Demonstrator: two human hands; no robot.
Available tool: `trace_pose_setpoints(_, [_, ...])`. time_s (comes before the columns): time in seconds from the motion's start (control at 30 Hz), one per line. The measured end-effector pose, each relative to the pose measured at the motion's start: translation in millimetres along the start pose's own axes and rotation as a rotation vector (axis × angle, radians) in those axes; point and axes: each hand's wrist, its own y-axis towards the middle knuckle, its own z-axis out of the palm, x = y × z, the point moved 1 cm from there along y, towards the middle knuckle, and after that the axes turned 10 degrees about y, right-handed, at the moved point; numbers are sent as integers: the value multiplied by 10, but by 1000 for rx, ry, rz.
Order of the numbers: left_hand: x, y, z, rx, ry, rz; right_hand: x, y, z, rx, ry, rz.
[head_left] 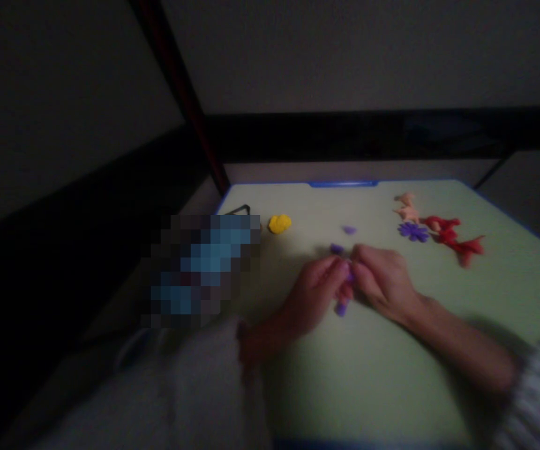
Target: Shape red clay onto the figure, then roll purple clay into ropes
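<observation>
My left hand and my right hand meet over the middle of a pale green board. Both have their fingers closed, pinching a small purple clay piece between them; part of it pokes out below the fingers. Two small purple bits lie just beyond the hands, one near the fingertips and one farther back. The picture is dim and soft.
A yellow clay lump lies at the board's far left. At the far right lie a purple clay flower, red clay shapes and a pink clay shape. A blurred-out blue patch sits left of the board.
</observation>
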Motion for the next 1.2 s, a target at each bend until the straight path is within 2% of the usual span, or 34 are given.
trace_pose_setpoints(0.6, [42,5,23,17,-80,-33,14,-8,14,-12,64,26])
trace_pose_setpoints(0.9, [57,9,1,7,-123,-61,12,25,10,-25,-14,28])
trace_pose_setpoints(1.2, [45,23,-6,1,-126,-62,9,42,19,-93,97,191])
